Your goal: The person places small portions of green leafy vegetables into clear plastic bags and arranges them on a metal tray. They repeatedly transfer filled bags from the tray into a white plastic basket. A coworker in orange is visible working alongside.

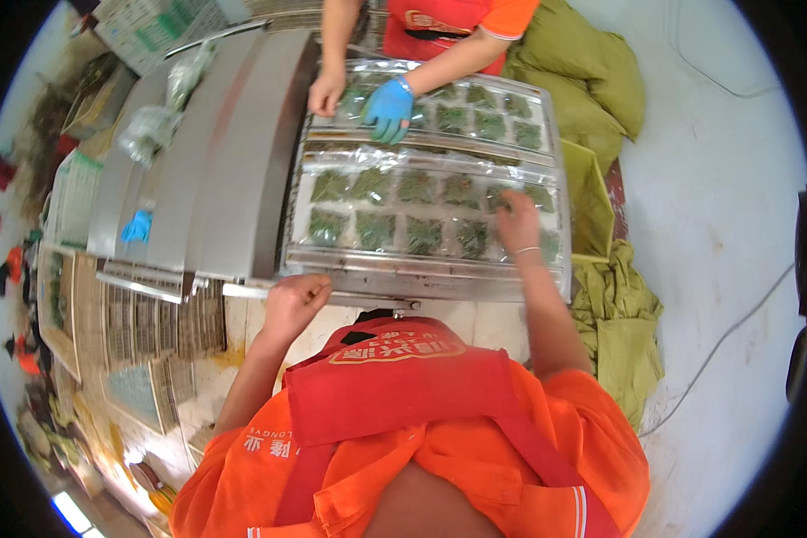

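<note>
My left hand (296, 300) is at the near left edge of the metal table, its fingers curled in, with nothing visible in it. My right hand (519, 225), blurred and with a thin band at the wrist, is over the right part of the nearer tray (313, 243). Its fingertips are at a clear packet of green plant material (499, 196); whether they grip it cannot be told. More such packets (415, 186) lie in two rows in this tray. Clear plastic film (376, 156) shines along its far side.
Across the table, a co-worker's blue-gloved hand (389, 111) and bare hand (327, 91) are over the farther tray (545, 138). A steel machine housing (239, 155) stands left, with a blue glove (136, 227) on it. Olive sacks (578, 74) and a yellow bin (588, 202) stand right.
</note>
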The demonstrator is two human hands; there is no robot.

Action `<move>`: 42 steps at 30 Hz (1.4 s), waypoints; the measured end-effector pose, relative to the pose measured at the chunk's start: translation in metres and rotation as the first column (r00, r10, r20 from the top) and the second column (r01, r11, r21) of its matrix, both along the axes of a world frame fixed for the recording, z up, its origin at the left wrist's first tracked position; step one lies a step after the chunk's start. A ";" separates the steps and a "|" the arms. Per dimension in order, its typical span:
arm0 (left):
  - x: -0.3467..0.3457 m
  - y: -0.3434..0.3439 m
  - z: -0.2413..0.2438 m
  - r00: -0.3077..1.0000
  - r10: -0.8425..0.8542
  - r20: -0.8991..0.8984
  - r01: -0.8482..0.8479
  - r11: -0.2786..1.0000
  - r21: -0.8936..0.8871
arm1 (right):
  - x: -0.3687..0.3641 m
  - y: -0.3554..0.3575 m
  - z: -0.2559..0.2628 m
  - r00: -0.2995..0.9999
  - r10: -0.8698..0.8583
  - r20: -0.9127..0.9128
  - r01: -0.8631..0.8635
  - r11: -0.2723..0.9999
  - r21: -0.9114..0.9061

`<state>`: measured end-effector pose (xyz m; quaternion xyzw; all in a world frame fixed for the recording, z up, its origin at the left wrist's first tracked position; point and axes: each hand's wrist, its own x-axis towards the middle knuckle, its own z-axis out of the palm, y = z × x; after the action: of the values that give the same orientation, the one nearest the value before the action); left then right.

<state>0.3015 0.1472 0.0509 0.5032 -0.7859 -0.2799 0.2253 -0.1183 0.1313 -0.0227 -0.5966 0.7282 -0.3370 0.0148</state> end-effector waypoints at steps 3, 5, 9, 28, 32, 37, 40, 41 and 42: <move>0.000 0.032 0.000 0.990 -0.136 0.050 0.139 0.987 -0.074 | -0.062 0.005 -0.024 0.956 -0.202 -0.211 0.226 0.970 0.094; 0.004 0.055 0.001 0.984 -0.174 0.050 0.179 0.975 -0.133 | -0.073 0.003 -0.023 0.897 -0.296 -0.328 0.381 0.894 0.236; 0.025 0.089 0.013 0.979 -0.172 0.114 0.184 0.977 -0.111 | -0.105 0.002 -0.050 0.950 -0.089 -0.298 0.215 0.880 0.424; 0.251 0.098 -0.034 0.987 0.081 0.137 -0.053 0.979 -0.197 | 0.463 -0.053 0.096 0.495 0.869 0.014 -0.859 0.491 -0.145; 0.323 0.111 -0.039 0.947 0.242 0.210 -0.211 0.965 -0.157 | 0.574 -0.059 0.093 0.340 0.940 -0.021 -0.930 0.333 -0.158; 0.364 0.123 -0.052 0.920 0.336 0.202 -0.336 0.941 -0.038 | 0.629 -0.063 0.071 0.444 0.892 -0.086 -0.874 0.452 0.180; 0.366 0.118 -0.055 0.933 0.324 0.155 -0.327 0.945 -0.010 | 0.637 -0.062 0.078 0.608 0.794 0.010 -0.698 0.529 0.483; 0.362 0.115 -0.055 0.933 0.335 0.131 -0.335 0.942 -0.018 | 0.632 -0.069 0.076 0.618 0.785 0.038 -0.685 0.514 0.516; 0.358 0.111 -0.062 0.941 0.330 0.069 -0.326 0.943 -0.061 | 0.627 -0.072 0.076 0.608 0.793 0.051 -0.693 0.498 0.521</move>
<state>0.6591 0.2579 -0.0115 0.6321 -0.7059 -0.1992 0.2499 0.5089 0.0592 0.0535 -0.8568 0.4554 -0.0402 0.2384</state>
